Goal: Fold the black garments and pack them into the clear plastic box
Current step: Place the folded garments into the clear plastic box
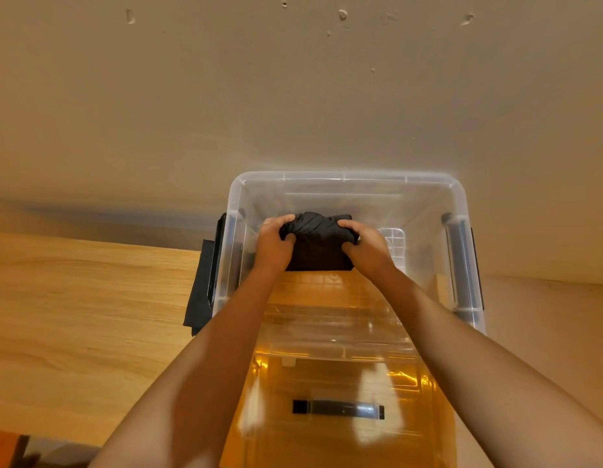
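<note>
Head view: both hands [322,243] grip a folded black garment [318,241] inside the clear box [344,179].

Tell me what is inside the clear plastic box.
Inside the box, one folded black garment is toward the far wall, gripped by the left hand and right hand. Nearer the person, the wooden table shows through its floor. Whatever lies under the garment and hands is covered.

Warm dim amber light, glare streaks on the clear plastic box [460,211], wide-angle edge stretch
</note>
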Tool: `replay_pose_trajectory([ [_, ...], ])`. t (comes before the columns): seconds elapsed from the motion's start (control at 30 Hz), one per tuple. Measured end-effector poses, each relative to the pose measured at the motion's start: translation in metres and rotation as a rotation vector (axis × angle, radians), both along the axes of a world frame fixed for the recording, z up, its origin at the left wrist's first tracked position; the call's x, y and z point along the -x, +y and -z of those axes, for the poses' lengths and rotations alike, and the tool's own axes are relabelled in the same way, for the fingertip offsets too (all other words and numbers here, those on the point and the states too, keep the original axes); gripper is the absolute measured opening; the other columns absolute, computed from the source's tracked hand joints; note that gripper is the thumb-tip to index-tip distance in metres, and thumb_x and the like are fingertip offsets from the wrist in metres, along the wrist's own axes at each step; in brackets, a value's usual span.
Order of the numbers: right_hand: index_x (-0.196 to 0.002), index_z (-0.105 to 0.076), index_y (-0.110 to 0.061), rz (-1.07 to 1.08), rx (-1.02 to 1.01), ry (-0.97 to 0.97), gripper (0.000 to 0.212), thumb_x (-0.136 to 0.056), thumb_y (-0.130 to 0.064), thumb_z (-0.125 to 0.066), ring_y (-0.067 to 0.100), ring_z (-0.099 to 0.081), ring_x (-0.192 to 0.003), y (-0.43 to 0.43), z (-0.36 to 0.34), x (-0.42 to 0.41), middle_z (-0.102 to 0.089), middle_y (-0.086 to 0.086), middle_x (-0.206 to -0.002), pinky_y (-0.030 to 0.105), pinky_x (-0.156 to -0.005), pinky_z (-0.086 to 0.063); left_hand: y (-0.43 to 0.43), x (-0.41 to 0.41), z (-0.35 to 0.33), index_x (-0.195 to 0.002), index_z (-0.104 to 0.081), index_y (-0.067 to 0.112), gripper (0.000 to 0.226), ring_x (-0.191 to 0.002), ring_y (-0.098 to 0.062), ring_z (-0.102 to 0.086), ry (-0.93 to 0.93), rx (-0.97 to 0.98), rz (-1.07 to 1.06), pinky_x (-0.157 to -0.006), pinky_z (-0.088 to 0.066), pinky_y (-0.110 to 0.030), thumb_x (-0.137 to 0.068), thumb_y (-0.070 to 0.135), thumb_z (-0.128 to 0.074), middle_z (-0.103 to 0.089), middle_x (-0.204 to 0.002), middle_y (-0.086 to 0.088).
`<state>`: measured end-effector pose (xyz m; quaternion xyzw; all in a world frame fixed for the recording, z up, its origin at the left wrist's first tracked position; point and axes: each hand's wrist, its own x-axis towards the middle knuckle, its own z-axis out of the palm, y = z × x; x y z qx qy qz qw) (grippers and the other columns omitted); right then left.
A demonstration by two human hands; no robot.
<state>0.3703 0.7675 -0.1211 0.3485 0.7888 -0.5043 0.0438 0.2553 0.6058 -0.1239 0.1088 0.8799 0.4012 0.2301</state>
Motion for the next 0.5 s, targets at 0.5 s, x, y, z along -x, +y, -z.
replay_pose_trajectory([
  [0.5, -0.143, -0.054, -0.024, 0.027, 0.006, 0.061, 0.05, -0.095, -0.02, -0.064, 0.018, -0.054, -0.114, -0.017, -0.046, -0.023, -0.05, 0.005, -0.134, 0.04, -0.098, -0.054, -0.015, -0.022, -0.074, -0.149, -0.044, 0.023, 0.06, -0.13, -0.024, -0.046, -0.062, 0.059, 0.213, -0.102, -0.045, -0.027, -0.093, 0.013, -0.066, -0.045, -0.144, -0.009],
])
